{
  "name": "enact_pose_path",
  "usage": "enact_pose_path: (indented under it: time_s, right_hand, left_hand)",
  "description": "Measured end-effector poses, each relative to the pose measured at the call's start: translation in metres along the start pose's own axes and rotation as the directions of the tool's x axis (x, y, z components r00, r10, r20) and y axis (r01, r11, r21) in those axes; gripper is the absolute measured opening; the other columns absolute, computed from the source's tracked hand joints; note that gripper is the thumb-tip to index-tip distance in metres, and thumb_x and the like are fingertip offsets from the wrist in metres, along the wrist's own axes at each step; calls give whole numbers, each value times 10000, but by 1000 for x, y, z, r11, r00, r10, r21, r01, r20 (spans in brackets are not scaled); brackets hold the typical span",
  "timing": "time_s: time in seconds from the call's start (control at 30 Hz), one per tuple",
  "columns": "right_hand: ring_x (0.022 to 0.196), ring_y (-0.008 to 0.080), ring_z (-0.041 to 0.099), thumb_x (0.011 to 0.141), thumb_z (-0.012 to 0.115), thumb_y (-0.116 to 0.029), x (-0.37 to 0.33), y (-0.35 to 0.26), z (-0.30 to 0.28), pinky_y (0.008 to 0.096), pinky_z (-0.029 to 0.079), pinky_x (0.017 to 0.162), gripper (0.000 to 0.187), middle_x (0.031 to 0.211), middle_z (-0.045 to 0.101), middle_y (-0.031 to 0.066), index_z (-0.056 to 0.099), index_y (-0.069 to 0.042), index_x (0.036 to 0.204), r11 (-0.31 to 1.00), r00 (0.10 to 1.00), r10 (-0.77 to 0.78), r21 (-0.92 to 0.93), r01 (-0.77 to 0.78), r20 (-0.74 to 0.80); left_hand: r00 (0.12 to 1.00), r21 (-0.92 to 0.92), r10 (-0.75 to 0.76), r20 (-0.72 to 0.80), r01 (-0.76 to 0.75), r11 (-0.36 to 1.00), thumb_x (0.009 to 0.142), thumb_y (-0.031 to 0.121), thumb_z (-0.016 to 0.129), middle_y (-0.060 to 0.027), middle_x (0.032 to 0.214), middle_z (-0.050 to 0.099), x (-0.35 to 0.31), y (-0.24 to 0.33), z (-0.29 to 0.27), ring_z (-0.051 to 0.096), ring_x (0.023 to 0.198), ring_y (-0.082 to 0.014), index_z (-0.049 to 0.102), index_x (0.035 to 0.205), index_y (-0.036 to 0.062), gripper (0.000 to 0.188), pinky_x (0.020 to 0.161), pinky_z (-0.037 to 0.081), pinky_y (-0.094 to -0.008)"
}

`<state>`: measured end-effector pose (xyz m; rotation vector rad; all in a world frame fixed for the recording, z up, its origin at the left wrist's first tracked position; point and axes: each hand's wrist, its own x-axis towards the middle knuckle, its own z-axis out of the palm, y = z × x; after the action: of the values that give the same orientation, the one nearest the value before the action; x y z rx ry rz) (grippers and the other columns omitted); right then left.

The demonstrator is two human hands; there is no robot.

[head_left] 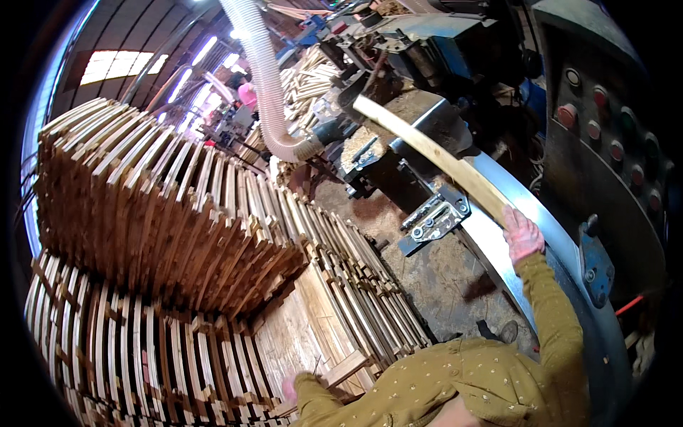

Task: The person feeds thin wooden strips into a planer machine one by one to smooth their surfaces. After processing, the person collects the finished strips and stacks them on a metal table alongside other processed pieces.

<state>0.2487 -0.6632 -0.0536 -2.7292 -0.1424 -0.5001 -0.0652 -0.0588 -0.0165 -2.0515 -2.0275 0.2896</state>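
Observation:
My right hand (pixel 523 233) holds the near end of a long pale wooden strip (pixel 437 160). The strip lies along the shiny metal bed (pixel 501 274) of a woodworking machine, its far end reaching past the machine's head. Low in the view, my left hand (pixel 289 389) is beside a stack of wooden slats (pixel 167 356) and near a short wooden piece (pixel 345 370). The sleeve covers most of that hand, so its fingers are hidden. Beside the strip, a metal guide bracket (pixel 435 217) is bolted to the machine.
Tall stacks of wooden strips (pixel 171 206) fill the left side. A ribbed, clear hose (pixel 267 85) comes down to the machine. At the right stands a control panel (pixel 608 135) with several buttons. Sawdust covers the floor (pixel 427 285). A loose wood pile (pixel 306 85) lies farther back.

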Motion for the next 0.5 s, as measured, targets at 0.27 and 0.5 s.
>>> enact_pose_path:
  time_s: [0.27, 0.5]
  right_hand:
    - [1149, 373, 551, 929, 499, -157, -272, 69, -171, 439, 466, 975, 404, 1281, 541, 205, 496, 4, 1300, 946, 904, 298, 29, -322, 306]
    - [1178, 416, 535, 984, 432, -207, -339, 108, -168, 476, 430, 1026, 414, 1303, 537, 228, 494, 51, 1302, 918, 999, 16, -397, 1, 40]
  left_hand:
    - [998, 48, 32, -53, -29, 998, 862, 252, 628, -192, 1220, 583, -18, -25, 48, 589, 1113, -314, 437, 1338, -22, 582, 904, 501, -477]
    - [998, -11, 16, -58, -17, 1000, 877, 245, 599, -185, 1210, 578, -45, -57, 41, 596, 1095, -306, 387, 1365, -26, 597, 875, 514, -481]
